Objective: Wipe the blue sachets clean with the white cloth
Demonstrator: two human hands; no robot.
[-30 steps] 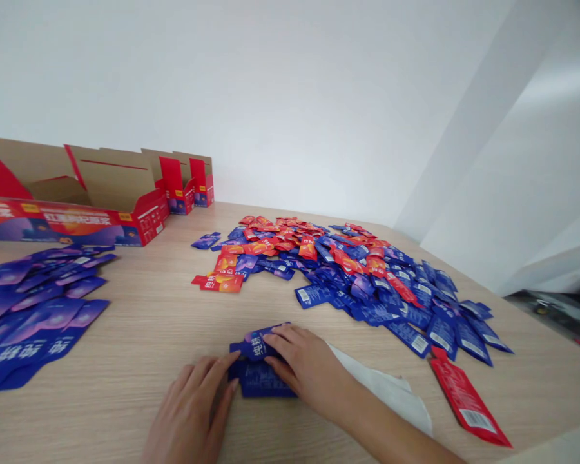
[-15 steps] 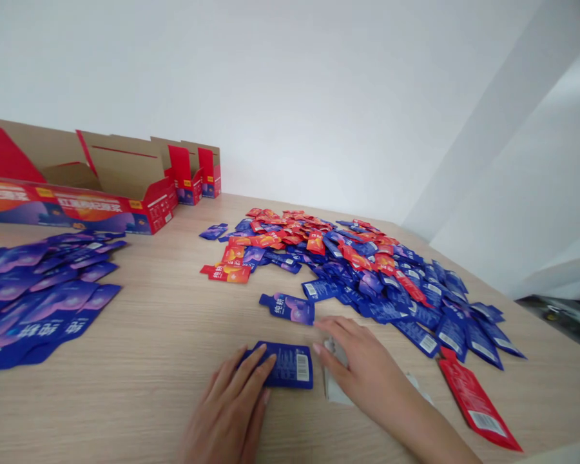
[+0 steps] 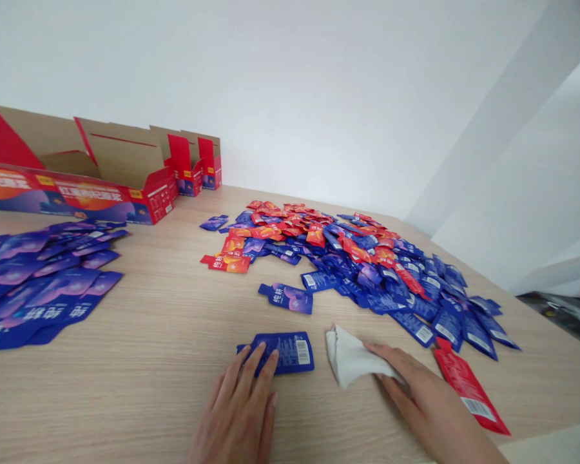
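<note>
Wood-grain table, clock from wearer | 12 o'clock: heap of blue and red sachets | 10 o'clock: open red cardboard display boxes | 9 o'clock: fanned blue-purple sachets | 6 o'clock: barcode-up blue sachet, loose purple-faced sachet beyond | 5 o'clock: crumpled white tissue, red sachet

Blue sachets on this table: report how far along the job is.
Done, it seems: a fanned layer of blue sachets lies at the left, apart from the rest. In hand: the left hand rests on one blue sachet, barcode up, and the right hand touches a white cloth. Left: the large mixed pile of red and blue sachets, with open red cartons behind it.
</note>
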